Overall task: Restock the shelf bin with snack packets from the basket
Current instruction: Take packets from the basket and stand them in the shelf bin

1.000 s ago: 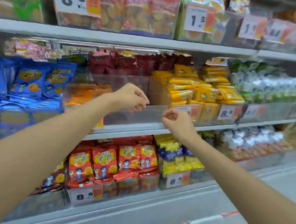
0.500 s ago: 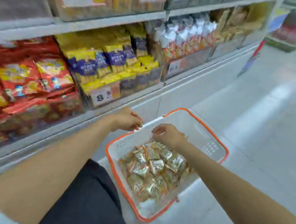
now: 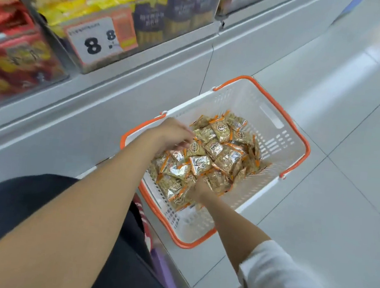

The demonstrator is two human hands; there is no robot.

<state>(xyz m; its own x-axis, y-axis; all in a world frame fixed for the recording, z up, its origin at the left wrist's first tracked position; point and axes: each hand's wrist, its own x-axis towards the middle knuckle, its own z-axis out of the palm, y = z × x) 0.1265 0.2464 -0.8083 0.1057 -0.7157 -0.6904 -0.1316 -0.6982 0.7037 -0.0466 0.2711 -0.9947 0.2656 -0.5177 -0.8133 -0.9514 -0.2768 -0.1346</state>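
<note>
The fingers (image 3: 186, 140) of the left hand (image 3: 173, 134) curl down onto the snack packets (image 3: 218, 151) heaped in the basket (image 3: 276, 129). Whether they grip one, I cannot tell. The right hand (image 3: 199, 190) digs into the packets at the basket's near end, its fingers hidden. Outside the basket lies pale floor (image 3: 342, 206).

Glossy foil snack packets (image 3: 226, 158) in perforated matt plastic basket (image 3: 276, 139); polished floor tiles (image 3: 351, 114).

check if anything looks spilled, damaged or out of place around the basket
Nothing stands out. The snack packets lie heaped inside the basket, none on the floor in view; the basket sits level, with nothing visibly broken.
</note>
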